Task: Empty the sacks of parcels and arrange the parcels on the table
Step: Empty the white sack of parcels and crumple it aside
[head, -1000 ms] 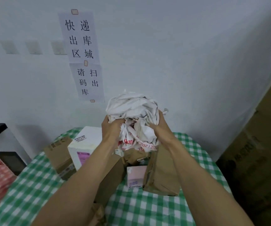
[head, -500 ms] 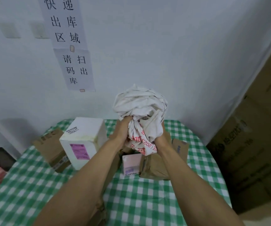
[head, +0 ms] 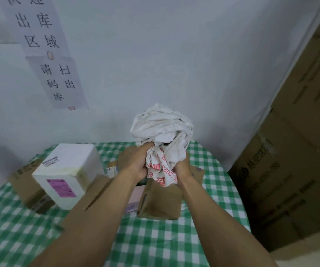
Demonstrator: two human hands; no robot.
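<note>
A crumpled white sack (head: 164,132) with red print is bunched up above the table. My left hand (head: 136,162) grips it from the left and my right hand (head: 182,165) grips it from the right. Below my hands lie parcels on the green checked table (head: 155,241): a brown paper parcel (head: 160,202), a pink box (head: 134,199) partly hidden by my left arm, and a flat brown box (head: 95,191) under that arm. A white foam box (head: 66,170) with a pink label stands at the left on a brown carton (head: 27,186).
Large cardboard cartons (head: 294,170) are stacked against the wall at the right, close to the table's edge. Paper signs (head: 45,53) hang on the white wall behind. The near part of the checked cloth shows between my arms.
The view has shifted so the signs moved up and left. My hands squeezed the sack tighter and lowered it slightly toward the parcels.
</note>
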